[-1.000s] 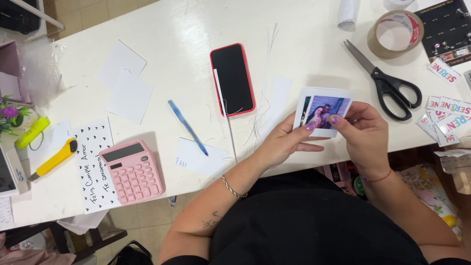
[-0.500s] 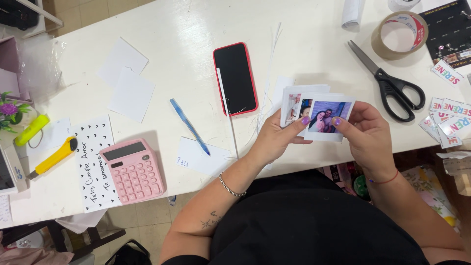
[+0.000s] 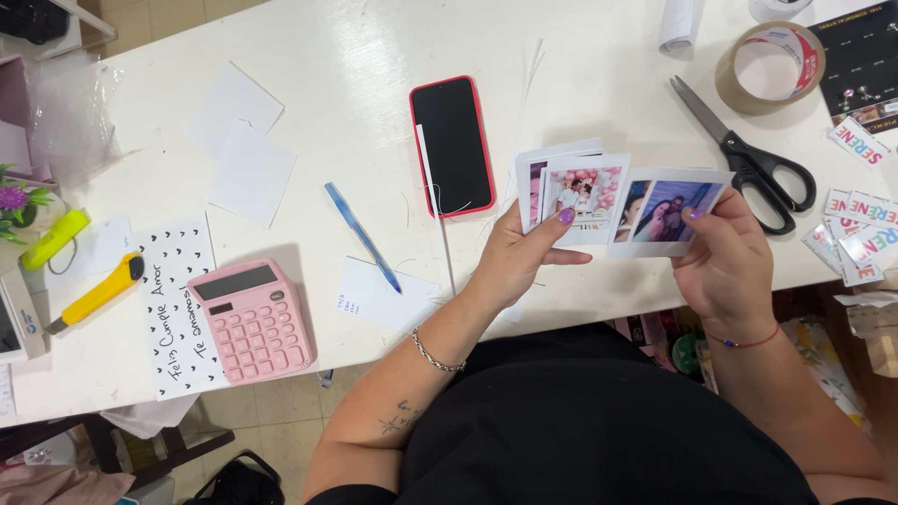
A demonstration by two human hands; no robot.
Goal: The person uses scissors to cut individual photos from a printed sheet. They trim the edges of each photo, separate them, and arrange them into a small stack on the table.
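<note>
Instant photos (image 3: 585,192), fanned at frame centre-right, are pinched by the left hand (image 3: 519,257), while the right hand (image 3: 725,262) grips another photo (image 3: 669,213).

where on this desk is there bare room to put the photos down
Widest bare stretch: the table top between the white paper squares and the phone. A smaller patch lies between phone and scissors, above the photos in the left hand and right hand. Crowded: the right edge with tape roll and stickers, and the left around the calculator.
</note>
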